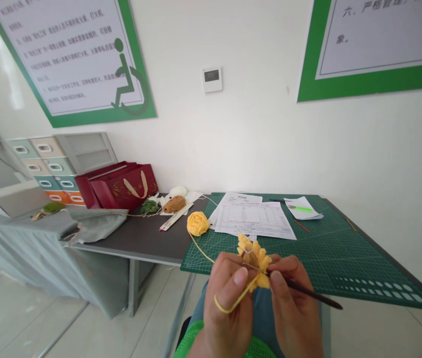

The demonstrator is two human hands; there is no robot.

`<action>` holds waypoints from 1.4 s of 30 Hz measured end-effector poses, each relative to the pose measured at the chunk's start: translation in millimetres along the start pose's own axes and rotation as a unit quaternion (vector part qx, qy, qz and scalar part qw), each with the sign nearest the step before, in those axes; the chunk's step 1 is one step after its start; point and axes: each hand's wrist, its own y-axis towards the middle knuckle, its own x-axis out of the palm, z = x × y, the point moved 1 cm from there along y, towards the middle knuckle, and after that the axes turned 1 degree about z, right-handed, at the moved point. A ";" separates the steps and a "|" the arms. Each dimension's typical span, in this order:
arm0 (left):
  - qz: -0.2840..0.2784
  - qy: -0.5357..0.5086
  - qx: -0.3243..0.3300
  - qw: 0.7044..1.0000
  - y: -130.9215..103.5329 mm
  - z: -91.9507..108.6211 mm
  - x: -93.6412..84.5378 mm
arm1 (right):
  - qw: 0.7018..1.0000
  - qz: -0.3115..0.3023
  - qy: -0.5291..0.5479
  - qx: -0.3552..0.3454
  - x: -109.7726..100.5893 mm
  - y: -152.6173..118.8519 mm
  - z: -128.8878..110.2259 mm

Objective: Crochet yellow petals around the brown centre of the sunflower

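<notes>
A yellow crocheted flower (263,281) with a brown centre is pinched in my left hand (228,303), above the front edge of the table. Yellow yarn loops around a finger of that hand and runs back to a yellow yarn ball (197,223) on the mat. My right hand (293,303) is closed around a crochet hook (319,297) with a dark handle. The hook's thin metal shaft crosses the flower toward my left fingers. Its tip is partly hidden there.
A green cutting mat (330,248) carries printed papers (254,219), a green pen (302,209) and a red stick (302,226). Leftward are brown yarn (174,204), green yarn (150,206), a ruler-like strip (176,217), a dark red gift bag (125,188) and drawer boxes (57,166).
</notes>
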 end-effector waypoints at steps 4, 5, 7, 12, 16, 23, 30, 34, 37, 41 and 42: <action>-0.009 0.002 -0.053 0.999 -6.0 -3.8 -3.1 | 0.998 0.005 -0.005 0.058 1.8 -1.1 -4.2; -0.008 0.002 -0.063 0.998 -7.6 -5.1 -2.7 | 0.998 0.004 0.002 0.065 2.9 -1.6 -4.6; 0.000 0.004 -0.072 0.997 -10.1 -8.4 0.0 | 0.998 0.006 0.023 0.064 5.5 -2.6 -3.8; 0.030 0.008 -0.079 0.996 -12.5 -20.6 10.2 | 0.998 0.004 0.038 0.057 7.4 -0.4 0.2; 0.033 0.018 -0.058 0.998 -13.0 -27.8 12.4 | 0.993 -0.016 0.034 0.110 3.8 2.8 -1.1; 0.028 0.042 -0.072 0.996 -14.8 -26.3 11.0 | 0.988 0.054 0.032 0.140 -0.8 -1.1 10.2; 0.039 -0.120 -0.302 0.945 2.6 -14.3 6.5 | 0.985 0.100 0.039 0.133 -6.9 4.2 23.0; 0.034 -0.116 -0.360 0.925 14.4 -14.6 -1.3 | 0.984 0.090 0.043 0.148 -9.9 3.1 26.1; 0.001 -0.116 -0.360 0.926 18.8 -19.9 -3.9 | 0.984 0.082 0.043 0.154 -10.6 1.1 28.0; -0.006 -0.121 -0.375 0.919 21.7 -24.6 -4.0 | 0.986 0.078 0.040 0.145 -10.2 -0.7 33.4; -0.006 -0.124 -0.379 0.917 22.3 -24.9 -3.8 | 0.986 0.079 0.038 0.139 -10.4 -1.0 35.1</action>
